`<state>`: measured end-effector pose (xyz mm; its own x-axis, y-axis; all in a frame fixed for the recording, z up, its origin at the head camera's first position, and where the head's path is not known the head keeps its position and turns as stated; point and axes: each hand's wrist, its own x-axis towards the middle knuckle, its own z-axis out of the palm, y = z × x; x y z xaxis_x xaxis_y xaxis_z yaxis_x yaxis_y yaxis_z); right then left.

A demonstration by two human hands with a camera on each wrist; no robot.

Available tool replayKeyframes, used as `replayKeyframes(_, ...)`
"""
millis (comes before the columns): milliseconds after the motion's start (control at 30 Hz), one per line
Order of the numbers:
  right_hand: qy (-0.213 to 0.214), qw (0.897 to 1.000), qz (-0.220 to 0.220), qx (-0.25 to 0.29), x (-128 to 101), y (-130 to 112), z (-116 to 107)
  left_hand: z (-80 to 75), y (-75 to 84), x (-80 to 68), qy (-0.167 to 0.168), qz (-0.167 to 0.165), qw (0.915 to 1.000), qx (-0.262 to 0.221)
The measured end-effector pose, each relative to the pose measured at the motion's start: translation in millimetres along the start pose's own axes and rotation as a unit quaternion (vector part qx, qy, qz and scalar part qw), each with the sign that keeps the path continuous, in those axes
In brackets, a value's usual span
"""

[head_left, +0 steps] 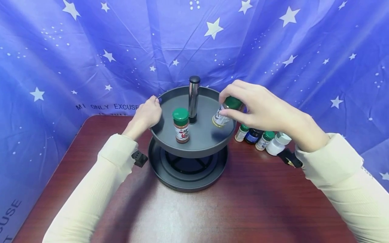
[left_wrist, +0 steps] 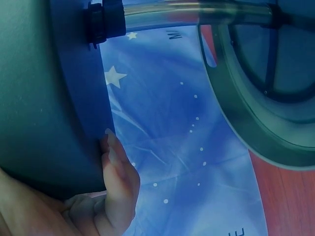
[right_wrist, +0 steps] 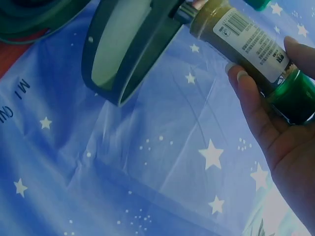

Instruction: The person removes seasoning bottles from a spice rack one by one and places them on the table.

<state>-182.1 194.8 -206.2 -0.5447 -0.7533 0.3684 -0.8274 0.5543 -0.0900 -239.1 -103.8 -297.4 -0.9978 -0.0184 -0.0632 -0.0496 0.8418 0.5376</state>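
Observation:
A dark grey two-tier turntable stands on the table, its upper tray (head_left: 202, 136) joined to the lower tray (head_left: 164, 179) by a chrome post (head_left: 193, 98). My left hand (head_left: 149, 114) grips the upper tray's left rim; in the left wrist view that hand's fingers (left_wrist: 118, 187) curl round the edge. With my right hand (head_left: 261, 104) I hold a green-capped spice jar (head_left: 219, 118), tilted, over the tray's right side. Its label and yellowish-brown contents show in the right wrist view, where the jar (right_wrist: 246, 44) lies between thumb and fingers. Another green-capped jar (head_left: 181, 130), with reddish contents, stands upright on the tray.
Right of the turntable, a row of containers stands on the reddish wooden table (head_left: 243, 202): a green-capped jar (head_left: 241, 134), a dark jar (head_left: 253, 136), another green-capped jar (head_left: 264, 141) and a white bottle (head_left: 276, 145). A blue star-patterned curtain (head_left: 182, 44) hangs behind.

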Motion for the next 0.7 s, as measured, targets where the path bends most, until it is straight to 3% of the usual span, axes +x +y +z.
replayKeyframes(400, 0.033, 0.999, 0.033, -0.026, -6, 7, -11, -1.9, 0.0, 1.4, 0.002, 0.002, 1.0, 0.003)
replayKeyframes(700, 0.034, 0.996, 0.07, -0.048, -16, 16, -24, 0.0, 0.4, 0.1, 0.001, 0.003, 1.0, 0.002)
